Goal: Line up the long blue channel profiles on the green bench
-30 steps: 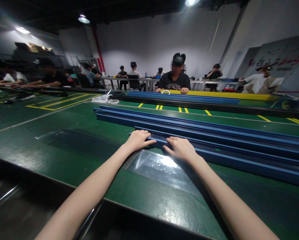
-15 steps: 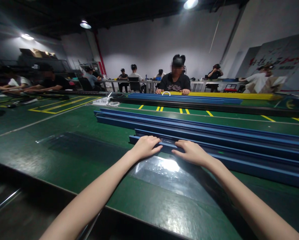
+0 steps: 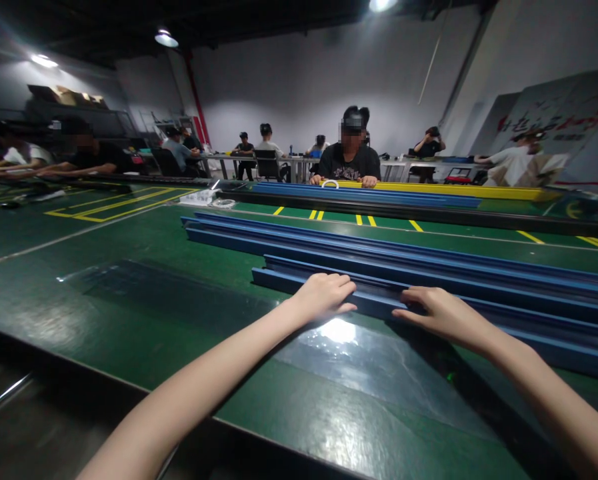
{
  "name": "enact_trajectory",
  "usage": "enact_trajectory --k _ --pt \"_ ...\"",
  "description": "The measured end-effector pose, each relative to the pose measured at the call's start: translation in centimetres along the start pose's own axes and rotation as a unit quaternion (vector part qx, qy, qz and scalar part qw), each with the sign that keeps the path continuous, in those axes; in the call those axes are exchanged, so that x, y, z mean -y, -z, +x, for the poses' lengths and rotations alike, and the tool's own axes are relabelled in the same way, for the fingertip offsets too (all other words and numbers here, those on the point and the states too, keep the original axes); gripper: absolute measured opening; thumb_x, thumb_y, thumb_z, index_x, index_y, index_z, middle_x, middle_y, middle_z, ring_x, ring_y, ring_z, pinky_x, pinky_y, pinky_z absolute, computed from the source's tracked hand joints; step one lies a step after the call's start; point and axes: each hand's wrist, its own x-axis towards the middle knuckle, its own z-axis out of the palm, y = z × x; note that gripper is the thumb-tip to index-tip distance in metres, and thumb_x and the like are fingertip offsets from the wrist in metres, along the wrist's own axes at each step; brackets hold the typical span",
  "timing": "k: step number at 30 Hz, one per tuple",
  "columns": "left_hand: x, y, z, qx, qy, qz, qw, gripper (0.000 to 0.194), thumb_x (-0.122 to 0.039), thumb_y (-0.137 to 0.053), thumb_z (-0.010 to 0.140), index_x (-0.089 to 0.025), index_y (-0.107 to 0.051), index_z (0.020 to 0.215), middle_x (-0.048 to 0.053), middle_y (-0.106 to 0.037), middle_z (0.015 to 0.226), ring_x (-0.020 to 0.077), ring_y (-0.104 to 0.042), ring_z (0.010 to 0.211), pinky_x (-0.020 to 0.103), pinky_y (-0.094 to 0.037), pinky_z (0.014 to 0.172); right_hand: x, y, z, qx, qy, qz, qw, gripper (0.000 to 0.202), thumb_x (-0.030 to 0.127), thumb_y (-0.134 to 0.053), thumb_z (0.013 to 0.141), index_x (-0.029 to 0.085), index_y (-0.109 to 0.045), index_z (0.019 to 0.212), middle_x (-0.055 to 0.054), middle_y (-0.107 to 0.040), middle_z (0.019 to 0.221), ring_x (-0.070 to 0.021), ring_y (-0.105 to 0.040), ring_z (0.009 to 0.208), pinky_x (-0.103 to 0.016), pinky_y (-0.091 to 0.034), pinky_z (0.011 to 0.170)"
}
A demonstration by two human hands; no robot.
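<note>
A long blue U-shaped channel (image 3: 279, 278) lies nearest to me on the green table, its open side facing up. My left hand (image 3: 329, 295) grips the channel's near wall, fingers hooked over the top edge and thumb on the outer face. Farther right, my right hand (image 3: 431, 310) pinches the same wall in the same manner, with its fingertips partly hidden inside the channel. Just behind lies a second, longer blue channel (image 3: 259, 240). A clear plastic sheet (image 3: 369, 367) lies flat under and in front of my hands, reflecting the overhead light.
Another dark clear sheet (image 3: 163, 287) lies on the green table (image 3: 103, 347) at left. Farther back are a black strip (image 3: 359, 208), blue lengths (image 3: 339, 195), a yellow bar (image 3: 459, 191) and a white power strip (image 3: 196, 198). Across the table sits a person (image 3: 351, 157); others sit beyond.
Both my hands have moved right along the near blue channel, and the gap between them has widened. The channels look unmoved apart from a slight shift of view.
</note>
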Motion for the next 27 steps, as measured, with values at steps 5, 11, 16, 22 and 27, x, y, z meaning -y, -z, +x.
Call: enact_trajectory --k 5,11,16,22,27 --pt "-1.6 -0.1 2.3 -0.017 -0.014 -0.005 1.000 0.027 -0.042 -0.050 0.080 -0.016 -0.052 0.082 0.002 -0.059 0.084 0.0153 -0.057 0.079 0.024 -0.037 0.058 -1.8 0.6 -1.8 0.010 -0.046 -0.019 0.999 0.033 0.052 -0.044 0.074 0.020 -0.052 0.069 -0.003 -0.060 0.072 -0.0158 -0.054 0.063 -0.024 -0.034 0.052" --pt "-1.8 0.0 2.8 -0.009 0.013 -0.011 1.000 0.027 -0.043 -0.053 0.078 -0.016 -0.053 0.077 0.001 -0.059 0.080 0.0145 -0.057 0.073 0.023 -0.034 0.052 -1.9 0.0 -2.7 -0.052 -0.036 -0.054 0.997 0.029 0.046 -0.042 0.077 0.020 -0.048 0.065 -0.003 -0.057 0.070 -0.0148 -0.052 0.061 -0.023 -0.029 0.050" --pt "-1.8 0.0 2.7 -0.003 0.009 0.003 1.000 0.026 -0.042 -0.051 0.080 -0.016 -0.053 0.078 0.001 -0.059 0.080 0.0149 -0.057 0.074 0.024 -0.034 0.051 -1.9 -0.3 -2.7 -0.069 -0.022 -0.071 0.995 0.029 0.044 -0.043 0.078 0.020 -0.046 0.063 -0.003 -0.055 0.068 -0.0138 -0.051 0.059 -0.024 -0.027 0.049" --pt "-1.1 0.6 2.0 0.017 0.007 0.017 1.000 0.024 -0.039 -0.048 0.082 -0.015 -0.052 0.079 0.002 -0.059 0.082 0.0153 -0.057 0.075 0.024 -0.035 0.053 -0.8 -0.4 -2.0 -0.081 -0.018 -0.094 0.992 0.028 0.043 -0.043 0.079 0.020 -0.050 0.064 -0.002 -0.056 0.069 -0.0133 -0.053 0.061 -0.023 -0.025 0.049" --pt "0.8 1.3 -0.1 0.033 0.045 0.031 0.998 0.024 -0.039 -0.047 0.082 -0.016 -0.050 0.077 0.001 -0.058 0.082 0.0151 -0.055 0.075 0.024 -0.033 0.052 1.7 -0.8 -0.1 -0.106 -0.012 -0.099 0.989 0.027 0.042 -0.043 0.080 0.020 -0.054 0.068 -0.001 -0.059 0.074 -0.0134 -0.055 0.065 -0.023 -0.022 0.048"
